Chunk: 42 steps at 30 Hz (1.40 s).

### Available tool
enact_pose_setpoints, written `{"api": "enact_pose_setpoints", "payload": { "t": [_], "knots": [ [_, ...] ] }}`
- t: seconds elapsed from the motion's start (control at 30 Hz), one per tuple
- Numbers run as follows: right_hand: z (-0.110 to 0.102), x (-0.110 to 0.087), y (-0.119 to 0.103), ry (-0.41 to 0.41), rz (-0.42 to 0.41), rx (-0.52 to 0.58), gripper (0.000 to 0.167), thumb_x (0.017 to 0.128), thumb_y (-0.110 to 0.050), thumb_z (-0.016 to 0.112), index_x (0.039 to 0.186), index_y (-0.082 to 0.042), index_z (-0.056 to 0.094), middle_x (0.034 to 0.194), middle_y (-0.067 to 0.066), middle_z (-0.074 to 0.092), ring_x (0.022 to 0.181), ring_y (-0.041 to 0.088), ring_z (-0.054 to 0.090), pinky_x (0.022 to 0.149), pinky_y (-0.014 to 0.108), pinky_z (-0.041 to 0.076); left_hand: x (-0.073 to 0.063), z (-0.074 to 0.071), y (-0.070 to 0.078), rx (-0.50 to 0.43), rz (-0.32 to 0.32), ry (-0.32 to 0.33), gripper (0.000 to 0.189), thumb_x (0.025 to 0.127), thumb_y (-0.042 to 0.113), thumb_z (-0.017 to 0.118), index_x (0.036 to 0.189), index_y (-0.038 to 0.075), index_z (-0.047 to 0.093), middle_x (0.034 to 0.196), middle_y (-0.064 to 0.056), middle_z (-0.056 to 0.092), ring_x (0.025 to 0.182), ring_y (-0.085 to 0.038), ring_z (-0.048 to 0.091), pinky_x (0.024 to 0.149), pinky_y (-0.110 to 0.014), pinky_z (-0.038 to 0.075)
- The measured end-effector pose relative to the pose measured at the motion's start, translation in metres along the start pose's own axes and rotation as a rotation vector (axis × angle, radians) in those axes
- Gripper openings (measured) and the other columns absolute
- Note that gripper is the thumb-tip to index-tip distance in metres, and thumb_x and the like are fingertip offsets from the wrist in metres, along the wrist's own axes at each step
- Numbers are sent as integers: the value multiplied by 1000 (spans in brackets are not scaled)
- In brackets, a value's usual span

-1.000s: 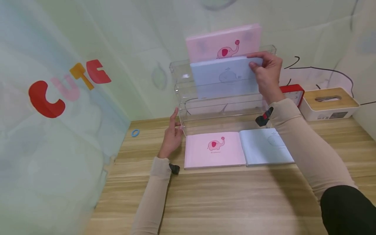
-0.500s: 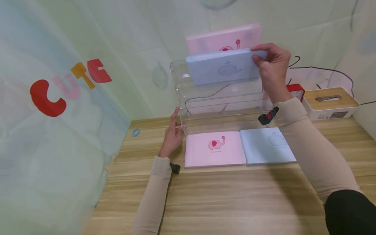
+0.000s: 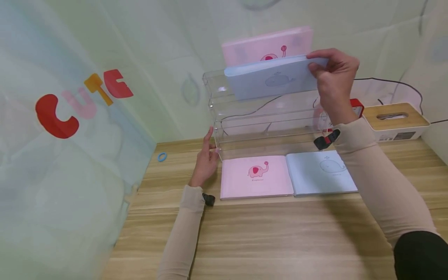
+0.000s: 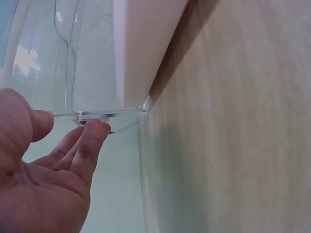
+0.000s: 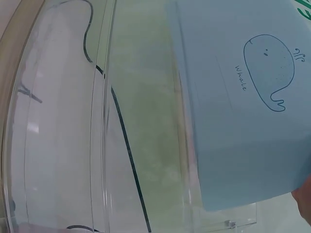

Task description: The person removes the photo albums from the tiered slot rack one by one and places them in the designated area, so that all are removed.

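My right hand (image 3: 337, 79) pinches the right end of a blue notebook (image 3: 276, 79) between thumb and fingers. A whale drawing (image 5: 267, 73) marks its cover. The notebook is tilted above the clear acrylic rack (image 3: 266, 136), in front of a pink elephant notebook (image 3: 245, 50) standing in the top tier. My left hand (image 3: 205, 165) touches the rack's left side; in the left wrist view its fingertips (image 4: 97, 127) rest against the clear side panel. Right before the rack, a second pink elephant notebook (image 3: 241, 177) and a second blue whale notebook (image 3: 311, 175) lie side by side.
Behind my right wrist stands a red-framed clock (image 3: 357, 107), partly hidden. A tissue box (image 3: 395, 116) with a wooden lid is at the right. A small blue ring (image 3: 162, 156) lies on the wooden table (image 3: 262, 237) at the left. A curtain hangs behind.
My right hand has lifted the blue notebook up out of the rack's tier and moved it rightward, tilting it. The left hand stays at the rack's side.
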State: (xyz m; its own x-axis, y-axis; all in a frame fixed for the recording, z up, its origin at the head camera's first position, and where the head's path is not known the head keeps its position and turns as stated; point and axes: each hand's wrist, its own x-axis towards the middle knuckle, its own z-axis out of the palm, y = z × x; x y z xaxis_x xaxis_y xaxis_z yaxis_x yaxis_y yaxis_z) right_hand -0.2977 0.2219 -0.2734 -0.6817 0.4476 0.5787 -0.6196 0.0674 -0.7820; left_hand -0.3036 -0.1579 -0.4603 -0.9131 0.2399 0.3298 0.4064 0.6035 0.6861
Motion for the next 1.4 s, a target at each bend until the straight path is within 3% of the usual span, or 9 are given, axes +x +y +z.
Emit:
{"api": "enact_pose_setpoints", "payload": {
  "t": [0.27,0.53,0.7,0.87,1.03,1.2,1.4],
  "knots": [
    [0,-4,-10,29,2,-5,19,96,6,73,102,-5,87,105,0,85,108,16,77,102,32,61,0,1,-1,3,12,1,80,111,5,51,173,33,10,123,-25,66,71,-16,53,71,-32,50],
    [-10,-6,-16,106,158,56,24,95,8,72,103,-9,87,96,-4,80,102,15,70,108,34,58,2,1,-2,-4,2,-1,81,111,5,49,173,37,9,125,-25,65,73,-20,54,72,-35,51],
    [-18,-10,-10,75,321,70,24,97,2,74,109,-13,87,107,-5,76,121,18,68,121,49,48,1,1,-2,1,2,3,82,110,3,50,173,36,9,125,-25,65,75,-20,56,75,-36,52],
    [-25,-15,-3,64,410,4,26,98,1,73,112,-16,86,114,-7,73,126,18,63,125,53,43,1,1,-3,8,15,5,81,110,3,51,173,33,10,126,-26,66,73,-18,56,74,-34,52],
    [-33,-20,2,67,467,-36,27,99,-1,72,116,-18,85,120,-9,72,131,20,60,128,62,34,2,1,-2,19,26,8,81,110,4,52,173,31,11,125,-26,67,72,-17,55,73,-34,52],
    [-41,-29,5,74,507,-12,27,100,-2,72,120,-16,84,124,-9,67,134,20,56,129,63,31,1,0,-3,10,10,0,81,111,5,50,173,35,9,125,-25,65,72,-19,54,72,-33,51],
    [-51,-44,8,57,533,-21,28,102,-6,70,124,-19,82,139,-7,66,139,28,57,128,72,26,0,0,-2,4,-1,0,80,111,6,49,173,37,9,125,-25,64,82,-24,63,73,-33,52]
  ]
}}
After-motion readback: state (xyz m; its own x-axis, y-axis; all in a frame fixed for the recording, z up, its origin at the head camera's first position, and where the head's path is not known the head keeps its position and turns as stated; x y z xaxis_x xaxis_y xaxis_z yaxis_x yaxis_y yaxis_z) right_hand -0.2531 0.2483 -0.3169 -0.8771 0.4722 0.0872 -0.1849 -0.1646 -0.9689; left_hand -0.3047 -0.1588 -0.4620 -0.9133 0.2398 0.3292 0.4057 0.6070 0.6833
